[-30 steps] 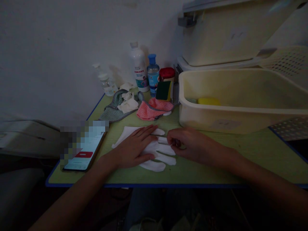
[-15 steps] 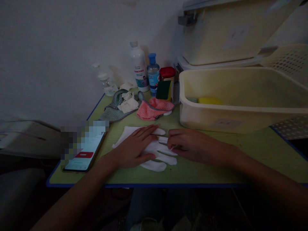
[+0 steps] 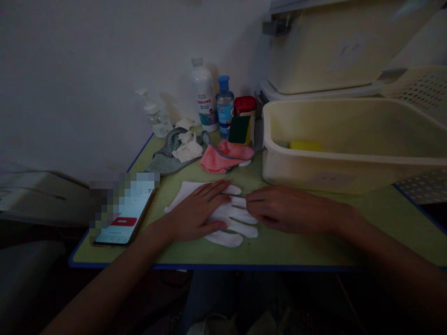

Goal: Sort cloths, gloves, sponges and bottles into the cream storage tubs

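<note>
A white fabric glove (image 3: 233, 222) lies flat on the green table (image 3: 314, 242), fingers pointing right. My left hand (image 3: 195, 211) rests flat on the glove's palm with fingers stretched out, pressing it down. My right hand (image 3: 279, 209) lies at the glove's fingertips, fingers together and curled slightly against the glove fingers; whether it pinches them is hidden.
A phone (image 3: 125, 216) with a lit screen lies at the left edge. Behind are a grey cloth (image 3: 164, 158), crumpled white gloves (image 3: 188, 149), a pink cloth (image 3: 223, 157), bottles (image 3: 205, 95), a sponge (image 3: 240, 129) and a cream tub (image 3: 349, 144) holding a yellow object (image 3: 306, 145).
My right hand has flattened and settled lower at the glove's fingertips. The left hand has stayed pressed on the glove.
</note>
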`<move>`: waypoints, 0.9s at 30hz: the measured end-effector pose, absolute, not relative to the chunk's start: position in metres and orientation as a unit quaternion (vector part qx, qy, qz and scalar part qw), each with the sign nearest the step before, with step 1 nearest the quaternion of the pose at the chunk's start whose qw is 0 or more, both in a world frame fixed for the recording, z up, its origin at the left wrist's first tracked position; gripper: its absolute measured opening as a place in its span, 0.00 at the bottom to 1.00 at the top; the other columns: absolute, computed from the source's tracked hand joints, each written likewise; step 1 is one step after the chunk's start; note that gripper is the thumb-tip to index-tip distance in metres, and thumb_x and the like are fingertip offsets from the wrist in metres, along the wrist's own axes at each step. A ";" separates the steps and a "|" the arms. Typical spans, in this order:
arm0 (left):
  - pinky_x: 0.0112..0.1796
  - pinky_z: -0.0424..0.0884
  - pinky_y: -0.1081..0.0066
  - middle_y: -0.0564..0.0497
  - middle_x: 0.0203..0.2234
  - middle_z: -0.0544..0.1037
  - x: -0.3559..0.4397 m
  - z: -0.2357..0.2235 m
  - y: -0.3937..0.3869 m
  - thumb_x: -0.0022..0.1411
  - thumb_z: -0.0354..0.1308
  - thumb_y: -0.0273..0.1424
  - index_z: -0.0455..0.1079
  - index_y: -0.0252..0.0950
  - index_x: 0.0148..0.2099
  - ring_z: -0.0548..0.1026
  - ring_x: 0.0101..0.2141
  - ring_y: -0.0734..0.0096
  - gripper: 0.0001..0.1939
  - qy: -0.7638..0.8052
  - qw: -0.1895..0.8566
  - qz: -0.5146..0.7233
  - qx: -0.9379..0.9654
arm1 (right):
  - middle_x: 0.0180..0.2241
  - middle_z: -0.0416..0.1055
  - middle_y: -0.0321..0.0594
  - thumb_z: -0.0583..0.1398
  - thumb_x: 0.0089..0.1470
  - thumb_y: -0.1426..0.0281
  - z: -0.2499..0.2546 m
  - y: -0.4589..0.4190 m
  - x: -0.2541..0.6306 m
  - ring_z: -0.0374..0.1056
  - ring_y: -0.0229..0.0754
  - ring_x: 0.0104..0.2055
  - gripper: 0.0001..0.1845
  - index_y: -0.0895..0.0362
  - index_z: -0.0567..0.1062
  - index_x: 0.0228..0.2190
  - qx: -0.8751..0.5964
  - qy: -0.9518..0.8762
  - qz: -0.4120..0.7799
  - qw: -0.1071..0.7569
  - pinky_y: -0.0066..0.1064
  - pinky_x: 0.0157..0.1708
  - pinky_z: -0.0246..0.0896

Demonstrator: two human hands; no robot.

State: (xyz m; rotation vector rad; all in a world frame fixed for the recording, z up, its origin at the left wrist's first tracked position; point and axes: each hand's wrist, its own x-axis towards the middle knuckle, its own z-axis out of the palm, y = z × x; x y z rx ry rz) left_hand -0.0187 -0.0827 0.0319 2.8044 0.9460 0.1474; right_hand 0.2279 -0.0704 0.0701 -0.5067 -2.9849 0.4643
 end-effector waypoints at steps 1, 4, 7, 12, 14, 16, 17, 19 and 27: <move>0.60 0.51 0.53 0.35 0.63 0.53 -0.019 0.032 -0.083 0.63 0.46 0.46 0.60 0.32 0.55 0.48 0.64 0.56 0.26 0.320 0.090 0.050 0.942 | 0.30 0.67 0.39 0.53 0.56 0.79 0.070 -0.070 0.228 0.61 0.37 0.32 0.08 0.60 0.70 0.29 -0.156 -0.975 0.153 0.040 0.28 0.32 0.54; 0.60 0.51 0.53 0.36 0.63 0.53 -0.019 0.031 -0.082 0.63 0.47 0.46 0.60 0.34 0.55 0.48 0.64 0.57 0.26 0.318 0.091 0.057 0.942 | 0.29 0.66 0.38 0.53 0.55 0.80 0.070 -0.069 0.228 0.60 0.36 0.30 0.10 0.60 0.70 0.27 -0.133 -0.978 0.155 0.042 0.27 0.30 0.52; 0.60 0.50 0.53 0.37 0.63 0.54 -0.020 0.031 -0.083 0.63 0.47 0.46 0.59 0.34 0.55 0.47 0.64 0.58 0.26 0.314 0.090 0.059 0.943 | 0.30 0.67 0.38 0.55 0.54 0.80 0.073 -0.070 0.228 0.59 0.34 0.29 0.09 0.60 0.71 0.26 -0.145 -0.979 0.141 0.037 0.27 0.28 0.50; 0.61 0.50 0.54 0.36 0.63 0.53 -0.019 0.030 -0.082 0.63 0.46 0.47 0.59 0.33 0.56 0.46 0.64 0.58 0.26 0.316 0.087 0.051 0.944 | 0.31 0.68 0.38 0.55 0.56 0.78 0.076 -0.073 0.227 0.58 0.34 0.28 0.09 0.61 0.74 0.27 -0.147 -0.985 0.087 0.019 0.27 0.26 0.48; 0.61 0.50 0.54 0.36 0.63 0.52 -0.019 0.030 -0.082 0.63 0.46 0.47 0.59 0.33 0.56 0.47 0.64 0.58 0.27 0.316 0.086 0.052 0.943 | 0.31 0.68 0.39 0.55 0.57 0.77 0.075 -0.074 0.226 0.59 0.35 0.29 0.10 0.61 0.74 0.27 -0.149 -0.987 0.050 0.024 0.28 0.27 0.49; 0.60 0.50 0.54 0.36 0.63 0.52 -0.019 0.029 -0.082 0.63 0.46 0.47 0.59 0.33 0.56 0.47 0.64 0.57 0.27 0.315 0.085 0.055 0.944 | 0.32 0.68 0.40 0.55 0.57 0.77 0.072 -0.075 0.225 0.60 0.36 0.30 0.10 0.61 0.74 0.27 -0.149 -0.988 0.022 0.035 0.29 0.29 0.50; 0.60 0.50 0.54 0.36 0.63 0.52 -0.020 0.029 -0.082 0.63 0.46 0.47 0.59 0.33 0.56 0.48 0.64 0.57 0.27 0.315 0.085 0.058 0.943 | 0.32 0.69 0.40 0.55 0.58 0.76 0.071 -0.076 0.225 0.60 0.37 0.31 0.10 0.61 0.73 0.27 -0.145 -0.988 0.012 0.042 0.29 0.29 0.51; 0.60 0.50 0.54 0.36 0.63 0.52 -0.020 0.029 -0.082 0.63 0.46 0.47 0.59 0.33 0.55 0.48 0.64 0.57 0.27 0.315 0.085 0.060 0.944 | 0.34 0.69 0.41 0.54 0.59 0.76 0.068 -0.077 0.225 0.60 0.37 0.31 0.11 0.61 0.73 0.27 -0.141 -0.989 0.007 0.052 0.30 0.31 0.53; 0.60 0.50 0.54 0.35 0.63 0.53 -0.020 0.030 -0.081 0.62 0.47 0.47 0.59 0.32 0.56 0.47 0.64 0.57 0.27 0.315 0.084 0.055 0.944 | 0.34 0.70 0.43 0.54 0.55 0.81 0.075 -0.080 0.225 0.63 0.39 0.33 0.09 0.63 0.74 0.31 -0.188 -0.980 0.061 0.006 0.29 0.31 0.55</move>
